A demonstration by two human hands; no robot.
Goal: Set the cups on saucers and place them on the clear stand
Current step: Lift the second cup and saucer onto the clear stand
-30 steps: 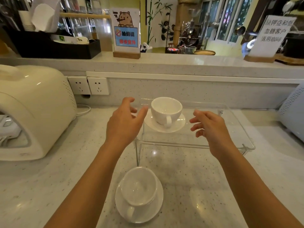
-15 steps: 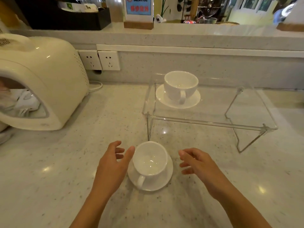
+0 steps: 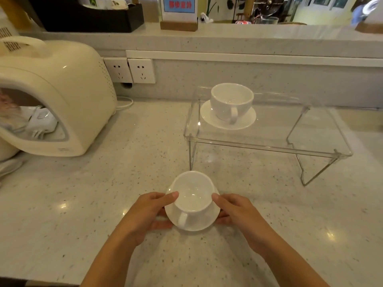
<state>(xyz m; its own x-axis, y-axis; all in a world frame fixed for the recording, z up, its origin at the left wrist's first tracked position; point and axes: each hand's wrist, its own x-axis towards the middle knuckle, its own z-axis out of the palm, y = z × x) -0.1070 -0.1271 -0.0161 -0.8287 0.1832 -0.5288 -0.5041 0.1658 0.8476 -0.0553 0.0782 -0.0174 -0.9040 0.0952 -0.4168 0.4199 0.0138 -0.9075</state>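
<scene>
Two hands have closed in on the near cup and saucer since half a second ago, when they hovered spread on either side without touching. In the head view, the left hand (image 3: 145,214) now has its thumb on the cup's (image 3: 191,195) left rim and its fingers tucked at the left edge of the saucer (image 3: 196,223). The right hand (image 3: 236,212) mirrors it, thumb against the right rim and fingers under the saucer's right edge. Both hands are therefore grasping the set between them, though it looks as if it is not yet lifted off the bench (image 3: 83,193). The change suggests the pick-up of the second set is just beginning.

The held cup sits upright on its saucer with its handle pointing toward the person, near the front of the bench. Beyond it stands the clear stand (image 3: 269,141), with the far cup (image 3: 231,100) on its own saucer (image 3: 246,121) already placed on the stand's left part. The stand's right part is free, likely the spot for the set in hand. A cream appliance (image 3: 62,90) stands well to the left.
</scene>
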